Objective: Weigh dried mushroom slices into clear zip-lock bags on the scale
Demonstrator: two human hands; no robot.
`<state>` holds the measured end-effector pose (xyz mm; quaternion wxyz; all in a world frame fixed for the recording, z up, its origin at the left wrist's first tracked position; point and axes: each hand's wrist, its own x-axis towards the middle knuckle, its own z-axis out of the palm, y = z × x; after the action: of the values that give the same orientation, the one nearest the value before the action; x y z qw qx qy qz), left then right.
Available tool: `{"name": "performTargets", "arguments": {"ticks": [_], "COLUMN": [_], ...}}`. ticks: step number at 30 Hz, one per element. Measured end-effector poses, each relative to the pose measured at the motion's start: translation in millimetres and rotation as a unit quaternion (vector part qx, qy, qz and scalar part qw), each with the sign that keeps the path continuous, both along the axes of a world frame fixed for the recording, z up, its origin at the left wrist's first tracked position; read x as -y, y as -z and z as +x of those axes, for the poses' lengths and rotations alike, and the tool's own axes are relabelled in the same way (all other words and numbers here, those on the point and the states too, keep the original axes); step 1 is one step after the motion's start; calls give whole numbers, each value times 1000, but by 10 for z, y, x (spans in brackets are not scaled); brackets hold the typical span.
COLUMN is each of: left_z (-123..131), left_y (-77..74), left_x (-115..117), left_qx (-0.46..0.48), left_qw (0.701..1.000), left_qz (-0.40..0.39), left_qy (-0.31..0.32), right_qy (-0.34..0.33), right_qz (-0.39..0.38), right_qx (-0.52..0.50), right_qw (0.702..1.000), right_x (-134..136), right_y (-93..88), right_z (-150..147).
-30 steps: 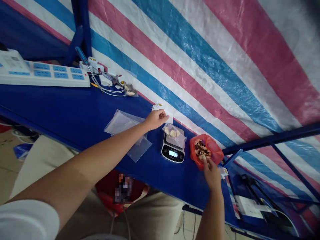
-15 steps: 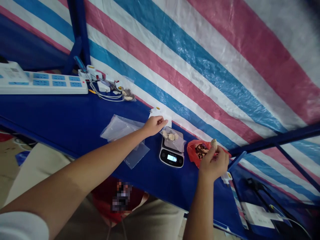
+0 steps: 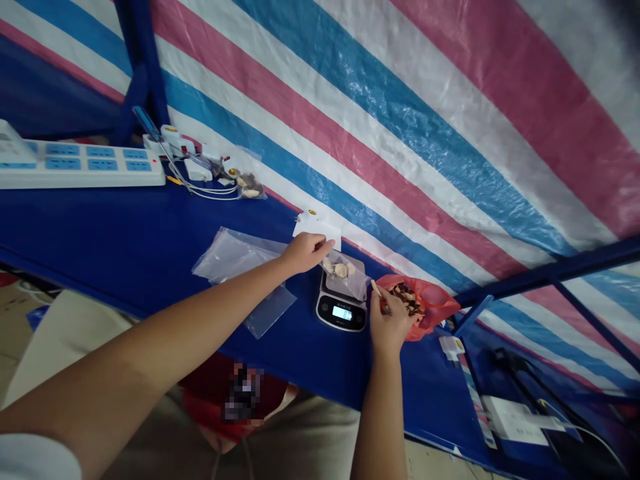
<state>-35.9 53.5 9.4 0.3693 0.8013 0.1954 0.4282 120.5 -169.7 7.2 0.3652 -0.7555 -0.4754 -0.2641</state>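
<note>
A small digital scale (image 3: 342, 312) with a lit display stands on the blue table. On its platform lies a clear plastic bag (image 3: 356, 285) holding several pale dried slices (image 3: 342, 270). My left hand (image 3: 307, 253) is closed at the bag's far left edge, pinching it. Between the fingertips of my right hand (image 3: 391, 320) is one pale dried slice (image 3: 375, 288), just right of the bag. Behind that hand, an open red plastic bag (image 3: 434, 308) contains many brown and pale dried pieces (image 3: 407, 297), partly covered by my fingers.
Flat clear bags (image 3: 235, 257) lie under and beside my left forearm. A white power strip (image 3: 95, 165), cables and a filled small bag (image 3: 250, 185) are at the back left. White adapters (image 3: 452, 347) sit near the right edge. Striped sheeting (image 3: 350, 127) walls the back.
My right hand has moved left and down with the slice, from above the red bag to beside the scale. My left hand has stayed at the clear bag. The view has shifted slightly.
</note>
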Motion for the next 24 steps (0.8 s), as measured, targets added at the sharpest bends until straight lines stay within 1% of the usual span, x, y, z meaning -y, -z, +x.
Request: {"name": "performTargets", "arguments": {"ticks": [5,11,13,17,20,24], "left_z": [-2,-6,-7,2,20,47], "left_y": [7,-14,-29,-29,-4,34], "left_x": [-8,7,20,33,30,26], "left_qx": [1,-3,-5,-11,-19,-26], "left_qw": [1000,1000,1000,999,999,999], "left_qz": [4,6,13,31,34,38], "left_qy": [6,3,5,8,10,24], "right_qy": [7,-53,-63,-89,-88,-63], "right_qz": [4,17,18,-8,-29,-6], "right_qx": [-4,-54,-65,-87,-152,-271], "right_qw": [1000,997,996,992,984,960], "right_x": [24,40,37,25,14,-15], "right_y": [-8,-30,-37,-26,18,84], "right_z": [6,-24,-34,-40,-33,-15]}}
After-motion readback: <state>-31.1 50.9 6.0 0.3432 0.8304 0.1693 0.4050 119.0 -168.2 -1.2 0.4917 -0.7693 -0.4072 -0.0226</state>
